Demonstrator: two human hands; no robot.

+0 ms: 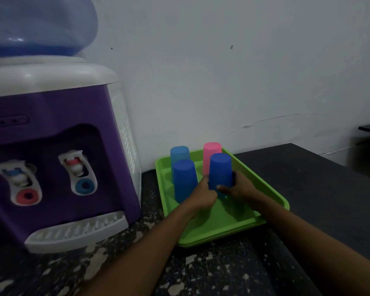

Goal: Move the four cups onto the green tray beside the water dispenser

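Note:
A green tray (226, 227) lies on the counter to the right of the water dispenser (58, 159). Upside down on it stand a light blue cup (179, 153) at the back left, a pink cup (210, 155) at the back right and a dark blue cup (184, 180) at the front left. A second dark blue cup (220, 169), also inverted, is at the front right, with my left hand (203, 196) and my right hand (238, 186) both wrapped around its lower part. Its rim is hidden by my fingers.
The dispenser has a purple front, two taps, a white drip tray (77, 231) and a blue bottle on top. The counter is speckled stone near me and plain dark (320, 189) to the right. A white wall stands right behind the tray.

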